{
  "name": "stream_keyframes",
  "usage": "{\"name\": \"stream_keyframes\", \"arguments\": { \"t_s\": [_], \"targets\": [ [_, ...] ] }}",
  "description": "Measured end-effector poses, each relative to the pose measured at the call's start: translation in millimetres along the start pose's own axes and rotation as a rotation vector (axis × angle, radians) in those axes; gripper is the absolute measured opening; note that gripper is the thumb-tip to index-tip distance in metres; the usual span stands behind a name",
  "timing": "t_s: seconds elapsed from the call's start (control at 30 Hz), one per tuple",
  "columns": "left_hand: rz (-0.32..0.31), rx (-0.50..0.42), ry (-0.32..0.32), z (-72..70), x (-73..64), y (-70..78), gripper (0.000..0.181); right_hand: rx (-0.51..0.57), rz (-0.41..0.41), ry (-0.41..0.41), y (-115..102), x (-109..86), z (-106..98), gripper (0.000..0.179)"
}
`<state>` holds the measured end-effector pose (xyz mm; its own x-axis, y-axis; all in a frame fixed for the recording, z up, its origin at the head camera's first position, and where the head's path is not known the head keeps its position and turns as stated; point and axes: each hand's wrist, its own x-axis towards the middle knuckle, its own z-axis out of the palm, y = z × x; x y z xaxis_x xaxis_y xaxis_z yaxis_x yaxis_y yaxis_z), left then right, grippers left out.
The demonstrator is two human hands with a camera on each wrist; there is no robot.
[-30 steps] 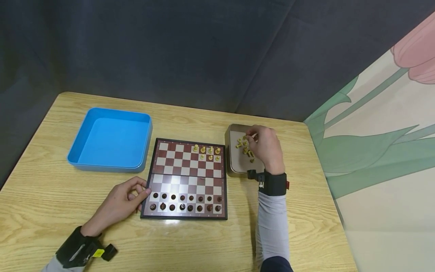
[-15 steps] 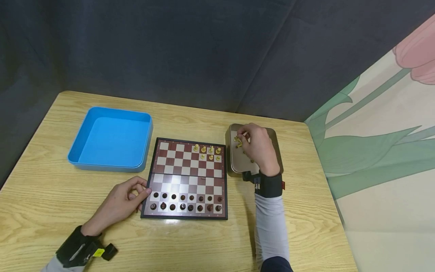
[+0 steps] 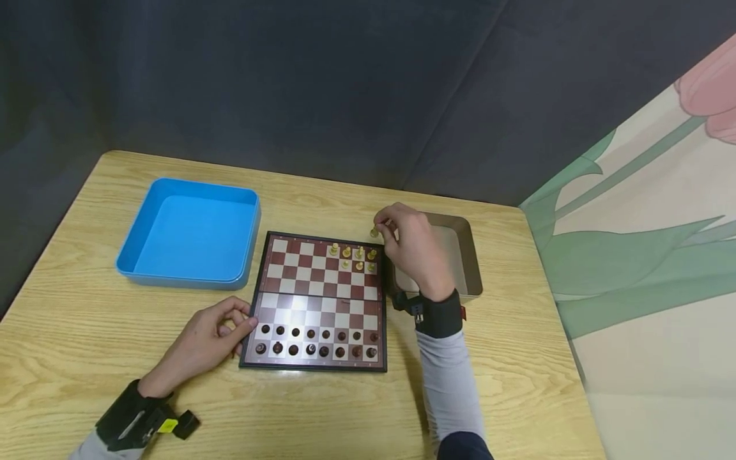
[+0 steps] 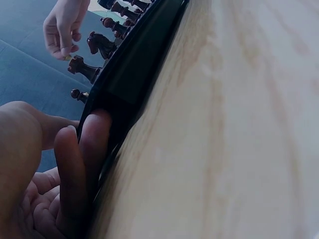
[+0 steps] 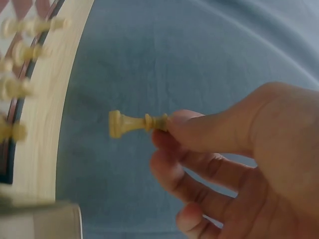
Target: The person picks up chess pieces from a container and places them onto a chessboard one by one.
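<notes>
My right hand point(image 3: 415, 249) pinches a pale yellow chess piece point(image 5: 130, 123) between thumb and fingertips. Its base points away from the hand, and its tip is hidden by the fingers. This hand is over the gap between the far right corner of the chessboard point(image 3: 313, 291) and the metal tin point(image 3: 473, 255). My left hand point(image 3: 204, 338) grips the board's near left edge, thumb at the top edge and fingers against the side. Dark chess pieces point(image 4: 87, 68) stand in two rows on the near side. Several yellow pieces point(image 3: 359, 253) stand at the far right corner.
A blue tray point(image 3: 190, 236) lies on the wooden table point(image 3: 322, 415), left of the board. The tin's inside is partly hidden by the right hand and wrist. A dark curtain point(image 3: 287, 83) hangs behind the table, and a flower-patterned surface point(image 3: 644, 281) is on the right.
My right hand has moved left from over the tin toward the board's far right corner, carrying a yellow chess piece. The left hand stays at the board's edge.
</notes>
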<state>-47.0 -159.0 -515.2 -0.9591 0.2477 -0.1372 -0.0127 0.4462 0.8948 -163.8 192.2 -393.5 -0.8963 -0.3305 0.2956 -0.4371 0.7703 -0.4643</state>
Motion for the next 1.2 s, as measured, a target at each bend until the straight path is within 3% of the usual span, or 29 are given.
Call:
{"name": "stream_keyframes", "arguments": {
  "t_s": [0.47,1.2],
  "targets": [
    [-0.003,-0.036,-0.010,1.8,0.2,-1.5,0.033,0.065,-0.106,-0.011,-25.7,16.4,23.7,0.012],
    [-0.011,-0.019,-0.006,-0.8,0.6,1.2,0.033,0.101,-0.075,-0.127,-24.0,25.5,61.8,0.014]
  ]
}}
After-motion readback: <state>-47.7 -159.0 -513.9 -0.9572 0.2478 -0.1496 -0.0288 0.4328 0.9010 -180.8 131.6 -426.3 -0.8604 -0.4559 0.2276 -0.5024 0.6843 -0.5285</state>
